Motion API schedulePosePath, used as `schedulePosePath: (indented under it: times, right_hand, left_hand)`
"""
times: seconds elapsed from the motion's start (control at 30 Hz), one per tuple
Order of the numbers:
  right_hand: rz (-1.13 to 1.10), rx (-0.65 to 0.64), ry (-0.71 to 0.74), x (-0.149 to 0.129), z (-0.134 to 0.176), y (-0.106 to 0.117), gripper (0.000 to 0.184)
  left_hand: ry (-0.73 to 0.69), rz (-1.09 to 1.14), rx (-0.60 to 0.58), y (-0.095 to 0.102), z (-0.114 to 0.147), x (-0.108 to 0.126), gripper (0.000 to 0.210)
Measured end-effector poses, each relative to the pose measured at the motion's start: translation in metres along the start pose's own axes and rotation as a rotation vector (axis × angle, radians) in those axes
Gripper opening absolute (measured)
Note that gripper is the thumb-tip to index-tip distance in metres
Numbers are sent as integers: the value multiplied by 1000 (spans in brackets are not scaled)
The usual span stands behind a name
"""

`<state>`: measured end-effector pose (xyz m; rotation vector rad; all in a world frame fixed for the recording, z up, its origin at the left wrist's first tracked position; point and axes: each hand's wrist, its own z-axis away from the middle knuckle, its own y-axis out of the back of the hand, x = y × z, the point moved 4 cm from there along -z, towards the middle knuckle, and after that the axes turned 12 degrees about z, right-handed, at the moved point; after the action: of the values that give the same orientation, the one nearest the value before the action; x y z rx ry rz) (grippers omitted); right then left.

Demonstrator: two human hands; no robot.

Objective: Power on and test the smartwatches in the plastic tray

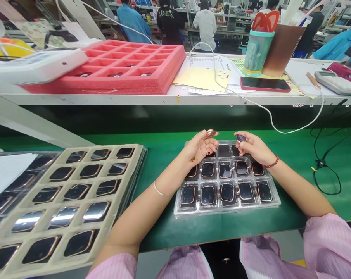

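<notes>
One shiny copper-coloured piece [210, 133] and one dark-faced, copper-edged piece [241, 138] held above a clear plastic compartment tray [204, 211].
The first is gripped by the left hand [202, 146], fingers curled; the second is pinched between thumb and fingers of the right hand [253, 148]. Dark rounded-square pieces [227, 192] are seated in the tray, on a green work surface [297, 174]. A cream moulded tray [138, 151] is positioned to the left.

Single head view, looking forward and down.
The camera sits at the person's head, higher than the green table [297, 149], on its near side. The left hand [201, 147] and the right hand [255, 149] are at middle distance; the white shelf [128, 100] is farther, and people [204, 25] are farthest.
</notes>
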<state>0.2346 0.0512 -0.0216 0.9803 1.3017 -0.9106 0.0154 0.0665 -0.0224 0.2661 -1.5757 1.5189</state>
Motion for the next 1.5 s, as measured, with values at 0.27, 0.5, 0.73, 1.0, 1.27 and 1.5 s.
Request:
schedulePosePath:
  times: [0.27,0.5,0.73,1.0,1.27,1.5]
  right_hand:
    - [-321,-227,-263,6,-7,11,62]
    - [-266,-188,-133,3,-4,5,39]
    - [34,-68,64,0,1,-5,53]
    - [249,-21,125,-7,3,-10,35]
    - [327,-29,104,-5,6,-13,31]
    - [359,-42,143,-8,7,-15,32]
  left_hand:
    - [124,123,33,-6,3,1,51]
    - [116,68,-5,-5,4,-2,36]
    - [-84,-334,-38,-10,6,-12,67]
    - [-149,-525,-71,-14,9,-12,51]
    - [-154,-545,-48,-14,10,-13,55]
    - [-158,-526,-43,-16,11,-12,57]
